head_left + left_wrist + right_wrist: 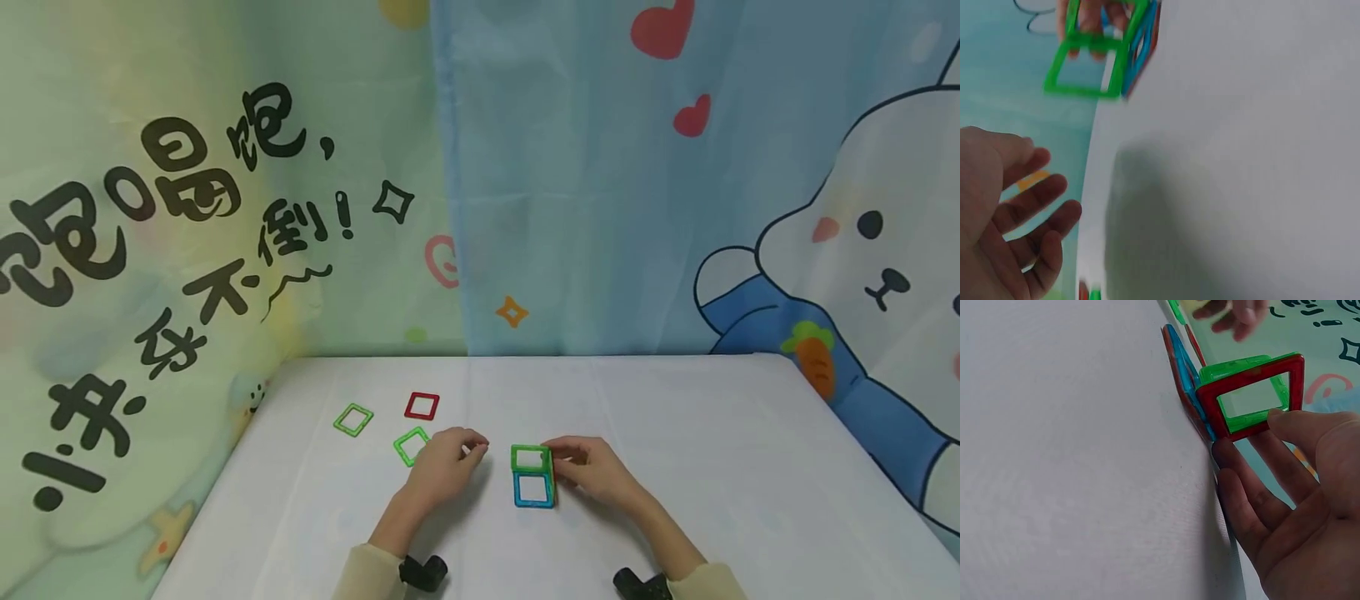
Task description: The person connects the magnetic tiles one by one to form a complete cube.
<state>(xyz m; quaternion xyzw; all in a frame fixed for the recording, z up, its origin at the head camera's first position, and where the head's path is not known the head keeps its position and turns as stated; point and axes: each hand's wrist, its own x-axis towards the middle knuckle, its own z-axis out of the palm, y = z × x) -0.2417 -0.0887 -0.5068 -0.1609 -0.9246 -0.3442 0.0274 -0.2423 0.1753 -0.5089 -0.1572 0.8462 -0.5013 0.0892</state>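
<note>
Right fingers (pixel 1285 464) pinch a glossy, 4-sided red frame (pixel 1246 375).

Joined frames (pixel 532 472) at the table's (pixel 675 517) middle, between the two hands. Right hand (pixel 596 469) just right of them, touching the right side. Left hand (pixel 442 467) on the other side, apart from the joined frames. Three loose frames left of these, toward the far edge: outer frame (pixel 344 430) farthest left; back frame (pixel 418 417) to its right, farther back; near frame (pixel 402 454) in front of the back one, right end partly behind the left hand. Curtain (pixel 570 167) behind the table. Sleeves (pixel 367 575) at the near side, one per arm.
</note>
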